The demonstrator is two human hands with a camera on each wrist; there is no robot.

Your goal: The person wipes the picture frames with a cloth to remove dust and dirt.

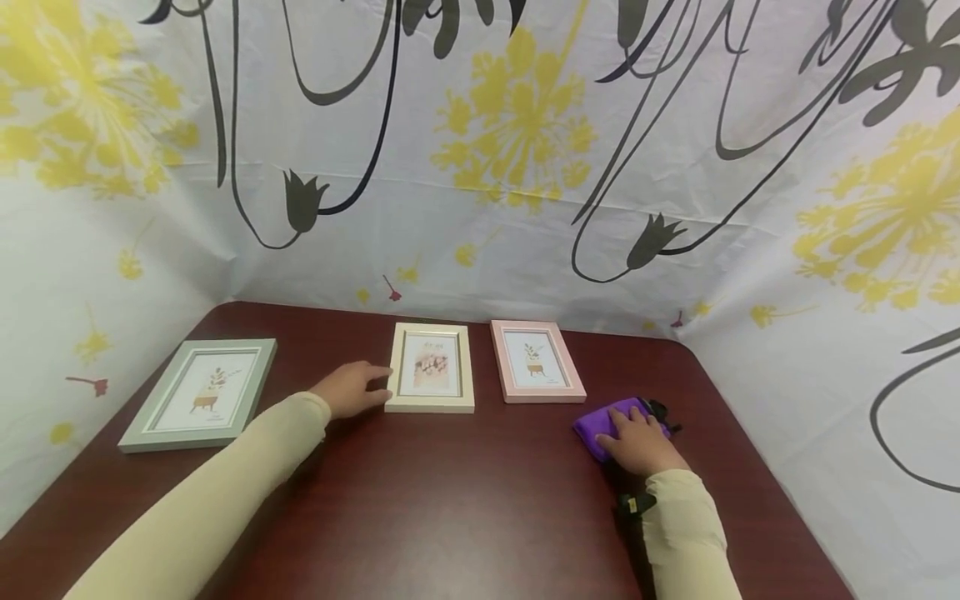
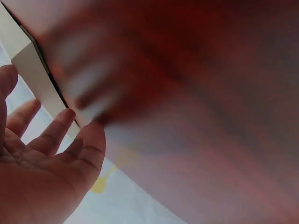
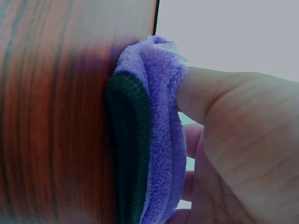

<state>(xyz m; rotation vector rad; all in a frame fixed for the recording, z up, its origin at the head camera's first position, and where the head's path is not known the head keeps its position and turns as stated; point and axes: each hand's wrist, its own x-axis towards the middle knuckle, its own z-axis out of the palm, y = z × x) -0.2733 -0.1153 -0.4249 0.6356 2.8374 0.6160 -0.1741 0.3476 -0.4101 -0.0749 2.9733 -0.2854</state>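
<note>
My left hand point(image 1: 349, 389) reaches to the left edge of a cream picture frame point(image 1: 467, 367), which lies face up and has a pinkish print. Its fingers are spread, with fingertips right at the frame's side; in the left wrist view the fingers point(image 2: 49, 135) are loosely bent beside the pale frame edge point(image 2: 39, 72). My right hand point(image 1: 640, 442) rests on a folded purple cloth point(image 1: 596, 425) with its fingers spread over the top. The right wrist view shows the thumb against the fuzzy purple cloth and a dark, rounded piece point(image 3: 128, 140) along its side.
A pink picture frame point(image 1: 504, 367) lies between the cream frame and the cloth. A grey-green frame point(image 1: 258, 375) lies at the far left, beside my left forearm. All are on a dark red-brown table point(image 1: 450, 500). A patterned white sheet point(image 1: 360, 250) hangs behind and at both sides.
</note>
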